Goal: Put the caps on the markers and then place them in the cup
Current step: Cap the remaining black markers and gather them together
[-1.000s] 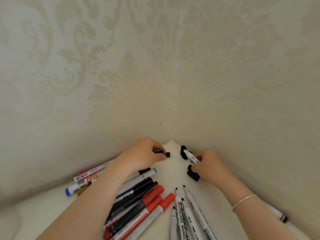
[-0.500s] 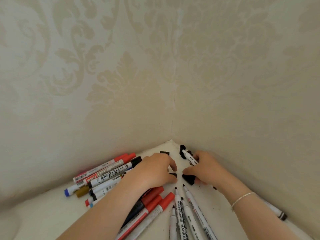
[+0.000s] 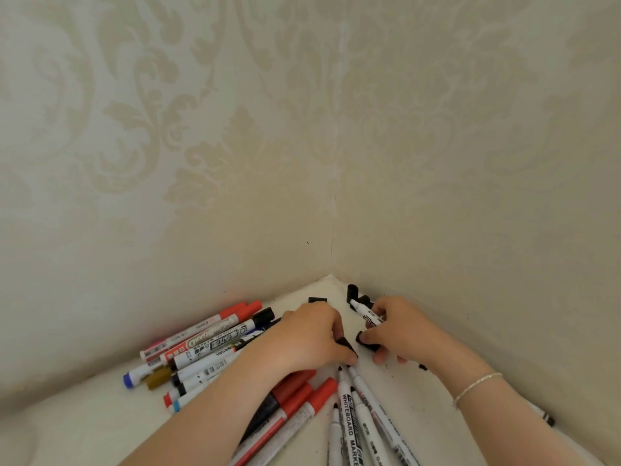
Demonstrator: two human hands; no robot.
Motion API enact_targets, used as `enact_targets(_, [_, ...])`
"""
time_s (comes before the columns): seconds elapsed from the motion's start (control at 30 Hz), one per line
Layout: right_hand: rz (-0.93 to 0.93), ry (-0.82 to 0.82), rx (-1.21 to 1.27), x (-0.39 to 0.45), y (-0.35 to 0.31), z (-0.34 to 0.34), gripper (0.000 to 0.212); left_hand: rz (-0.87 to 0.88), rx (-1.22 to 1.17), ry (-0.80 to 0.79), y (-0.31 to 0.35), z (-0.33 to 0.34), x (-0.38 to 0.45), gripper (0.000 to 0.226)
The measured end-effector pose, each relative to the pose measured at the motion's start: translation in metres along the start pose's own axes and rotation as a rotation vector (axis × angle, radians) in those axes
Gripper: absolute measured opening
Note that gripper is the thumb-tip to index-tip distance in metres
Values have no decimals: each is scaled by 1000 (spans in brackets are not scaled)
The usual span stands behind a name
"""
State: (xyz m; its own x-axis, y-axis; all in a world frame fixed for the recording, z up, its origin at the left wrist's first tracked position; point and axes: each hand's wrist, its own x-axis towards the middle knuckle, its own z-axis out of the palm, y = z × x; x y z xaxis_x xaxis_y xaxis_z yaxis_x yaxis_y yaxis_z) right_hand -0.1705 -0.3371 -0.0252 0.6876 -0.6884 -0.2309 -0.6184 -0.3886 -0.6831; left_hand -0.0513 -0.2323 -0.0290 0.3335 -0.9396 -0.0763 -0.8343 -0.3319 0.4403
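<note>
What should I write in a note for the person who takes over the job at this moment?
Left hand pinches a black cap. Right hand holds an uncapped white marker and touches another black cap. Loose caps lie in the corner; uncapped markers lie near, capped ones to the left. No cup in view. Left: cap the rest, put all in the cup.

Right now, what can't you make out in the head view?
- Cup: nowhere in frame.
- Left hand: its fingers curl over a black cap, mostly hiding it.
- Right hand: covers the barrel of the uncapped marker.
- White markers: cut off by the bottom edge.
</note>
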Motion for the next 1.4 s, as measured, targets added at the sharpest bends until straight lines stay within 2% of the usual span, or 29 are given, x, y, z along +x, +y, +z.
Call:
enact_targets(0.17, [36, -18, -37, 0, 1, -7, 16, -33, -3, 0, -5, -5, 0, 35])
enact_targets(0.33, [18, 70, -18, -1, -1, -14, 13, -39, -74, 86, -10, -5, 4, 16])
enact_targets(0.43, [4, 107, 1, -2, -3, -19, 19, -33, -107, 66, -12, 2, 6, 19])
enact_targets(0.5, [-13, 130, 12, -3, -3, -21, 17, -9, -124, 112, -15, 1, 8, 8])
enact_targets(0.57, [-26, 143, 22, -3, -4, -21, 15, -9, -85, 222, -20, -6, 12, 3])
enact_targets(0.67, [-41, 169, 44, -3, -6, -20, 14, -51, -2, 321, -29, -18, 21, 5])
enact_targets(0.8, [-53, 200, 76, -4, -7, -18, 15, -21, 65, 260, -39, -21, 37, 7])
enact_targets(0.87, [-60, 215, 87, -6, -9, -20, 14, 32, 61, 179, -43, -19, 46, 31])
enact_targets(0.93, [-62, 239, 98, -7, -10, -22, 14, 73, 8, 149, -41, -16, 53, 45])
enact_targets(1.07, [-74, 286, 122, -8, -10, -25, 12, 96, -101, 135, -24, -11, 65, 51])
enact_targets(1.17, [-72, 295, 132, -8, -10, -24, 14, 75, -118, 151, -14, -5, 75, 41])
enact_targets(1.3, [-92, 312, 118, -10, -11, -26, 17, 75, -271, 302, -10, 2, 82, 11])
enact_targets(1.4, [-129, 303, 98, -14, -13, -31, 14, 141, -426, 424, -8, -3, 73, 16])
